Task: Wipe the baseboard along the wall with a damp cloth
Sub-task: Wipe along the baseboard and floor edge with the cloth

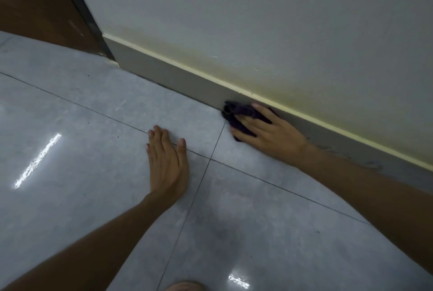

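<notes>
While person crouches low over grey tiled floor [70, 108], brown door [35, 5] at far left, left hand [167, 162] lies flat, fingers spread, holding nothing, bracing. Right of it, right hand [269, 129] presses dark cloth [239, 115] flat under fingers against baseboard [164, 73], at floor junction. Likely best: keep firm pressure, sweep along full height, cover yellowed top edge. Cloth sits beneath right fingertips, near left hand.

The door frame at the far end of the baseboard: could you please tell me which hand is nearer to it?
Left. The left hand lies flat on the floor, out from the wall and closer to the door frame. The right hand presses the cloth against the baseboard, farther along.
</notes>
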Motion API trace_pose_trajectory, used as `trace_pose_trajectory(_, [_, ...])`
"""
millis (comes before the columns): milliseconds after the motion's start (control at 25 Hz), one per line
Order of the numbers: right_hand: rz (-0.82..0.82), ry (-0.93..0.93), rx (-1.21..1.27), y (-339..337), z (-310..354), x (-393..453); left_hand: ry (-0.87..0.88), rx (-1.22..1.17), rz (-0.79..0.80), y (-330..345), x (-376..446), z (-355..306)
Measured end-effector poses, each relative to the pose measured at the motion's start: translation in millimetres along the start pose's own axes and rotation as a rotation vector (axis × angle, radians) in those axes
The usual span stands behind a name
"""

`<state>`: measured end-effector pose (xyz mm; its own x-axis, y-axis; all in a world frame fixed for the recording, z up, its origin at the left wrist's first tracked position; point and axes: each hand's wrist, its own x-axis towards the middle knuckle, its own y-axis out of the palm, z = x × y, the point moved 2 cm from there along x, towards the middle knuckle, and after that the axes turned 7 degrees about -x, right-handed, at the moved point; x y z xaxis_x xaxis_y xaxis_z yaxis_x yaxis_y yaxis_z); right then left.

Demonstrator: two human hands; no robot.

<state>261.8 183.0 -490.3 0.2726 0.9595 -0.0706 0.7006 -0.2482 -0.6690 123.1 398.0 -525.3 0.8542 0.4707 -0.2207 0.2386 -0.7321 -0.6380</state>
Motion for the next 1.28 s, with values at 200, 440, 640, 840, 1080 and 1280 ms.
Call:
trace_pose_trajectory(200, [0.014, 0.015, -0.105, 4.0, -7.1, -32.0, 0.011, 0.012, 0.017, -0.2, -1.1, -0.5])
trace_pose_trajectory(440, [-0.028, 0.086, 0.174, -5.6, 15.5, 132.1, 0.021, 0.043, 0.002, 2.6, 1.5, 4.7])
trace_pose_trajectory(640, [0.072, 0.245, 0.422, -6.1, 16.4, 40.0, 0.025, 0.073, 0.019, 2.6, 0.9, 4.6])
trace_pose_trajectory(840, [0.297, 0.721, 0.644, -9.6, 36.2, -84.7, 0.065, 0.094, 0.068, 6.0, -4.7, -4.0])
trace_pose_trajectory(1080, [0.205, 0.887, 0.814, -42.0, 89.5, -31.2, 0.131, 0.083, 0.144, 21.5, -12.2, -12.7])
trace_pose_trajectory(1280, [0.270, 0.933, 0.725, -10.9, 74.1, -49.7, 0.120, 0.079, 0.143, 21.4, -10.8, -13.1])
